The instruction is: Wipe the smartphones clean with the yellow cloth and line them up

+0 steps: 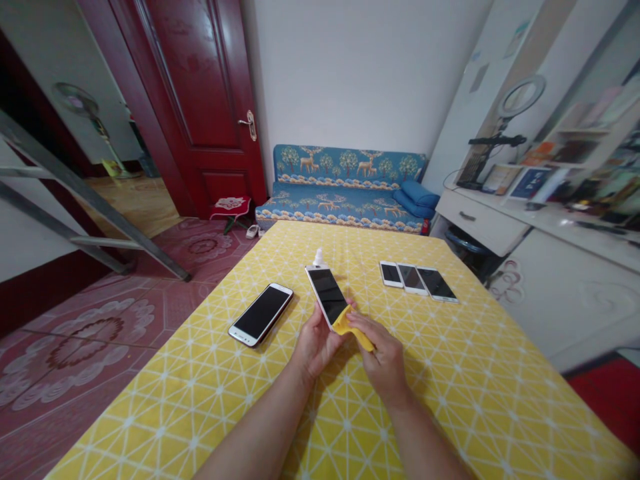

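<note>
My left hand (315, 343) grips the near end of a white-framed smartphone (326, 293), held tilted above the yellow patterned tablecloth (450, 373) with its dark screen up. My right hand (384, 360) pinches a yellow cloth (353, 328) and presses it on the phone's lower end. A small white bottle (318, 257) stands just behind the held phone. Another phone (261, 314) lies flat to the left of my hands.
Three phones (417, 279) lie side by side at the table's far right. A blue patterned sofa (345, 190) stands beyond the table, a dark red door (200, 100) at the left. White desk (500, 220) with ring light (523, 97) at right. Metal ladder (75, 193) at left.
</note>
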Tool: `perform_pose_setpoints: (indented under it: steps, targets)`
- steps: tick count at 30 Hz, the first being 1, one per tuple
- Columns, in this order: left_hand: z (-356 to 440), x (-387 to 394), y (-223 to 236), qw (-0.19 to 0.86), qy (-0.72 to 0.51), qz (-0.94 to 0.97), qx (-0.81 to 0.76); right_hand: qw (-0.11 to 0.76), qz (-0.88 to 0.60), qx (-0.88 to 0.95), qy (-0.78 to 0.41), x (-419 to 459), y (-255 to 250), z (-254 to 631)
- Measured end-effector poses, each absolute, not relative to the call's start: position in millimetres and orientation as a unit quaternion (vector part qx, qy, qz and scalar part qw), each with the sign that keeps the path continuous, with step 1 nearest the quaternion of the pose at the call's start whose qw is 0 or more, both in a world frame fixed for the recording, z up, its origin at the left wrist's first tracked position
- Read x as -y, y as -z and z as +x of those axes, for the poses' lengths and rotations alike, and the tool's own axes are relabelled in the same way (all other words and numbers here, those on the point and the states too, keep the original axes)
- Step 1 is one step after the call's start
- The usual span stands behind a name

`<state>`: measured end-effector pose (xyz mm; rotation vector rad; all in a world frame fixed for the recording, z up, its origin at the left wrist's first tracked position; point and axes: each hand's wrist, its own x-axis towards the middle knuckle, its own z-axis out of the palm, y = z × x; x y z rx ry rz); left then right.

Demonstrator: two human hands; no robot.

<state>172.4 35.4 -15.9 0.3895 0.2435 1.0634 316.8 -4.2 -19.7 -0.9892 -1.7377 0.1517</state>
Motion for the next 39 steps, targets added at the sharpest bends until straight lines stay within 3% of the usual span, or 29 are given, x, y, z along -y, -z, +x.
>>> perform_pose_setpoints:
  steps: [7, 21, 39]
  targets:
    - [174.1, -34.5, 17.0, 0.839, -0.494, 0.202, -0.101, 0.535, -0.482, 0.692, -0.053, 0.6, 28.1, 319.0]
    - [177.6, -28.1, 13.7, 0.884, -0.429, 0.149, -0.111, 0.523, -0.368, 0.764, -0.088, 7.7, 17.0, 300.6]
    - [184.5, -18.4, 22.7, 0.85, -0.363, 0.343, -0.166, 0.556, -0.492, 0.669, -0.037, -2.8, 30.6, 323.4]
